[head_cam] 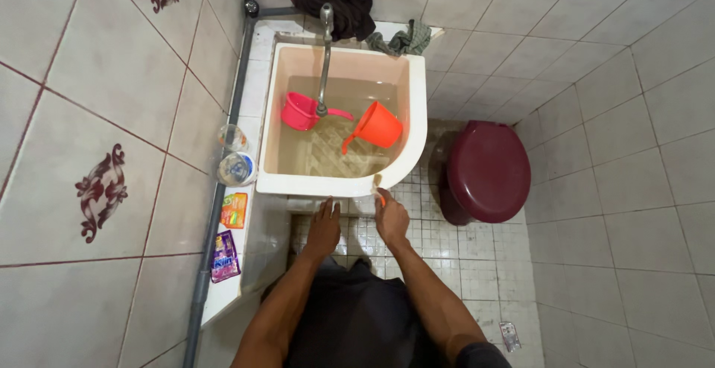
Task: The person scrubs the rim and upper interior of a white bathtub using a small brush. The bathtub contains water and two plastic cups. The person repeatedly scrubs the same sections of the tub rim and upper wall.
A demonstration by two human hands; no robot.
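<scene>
Head view looks down in a tiled bathroom. Near the bottom centre, the left hand [324, 226] rests flat, fingers apart, on the front wall of the water basin [337, 186]. Just beside it, the right hand [390, 217] is closed around a small orange brush [379, 188] touching the basin rim. Farther up, a pink dipper [301, 111] and an orange dipper [378, 125] float in the water under the tap [325, 55]. At the right stands a dark red toilet [488, 168].

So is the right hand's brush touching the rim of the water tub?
Touching. In the head view, the brush in the right hand has its bristle end pressed on the tub's front rim, with no gap visible.
</scene>
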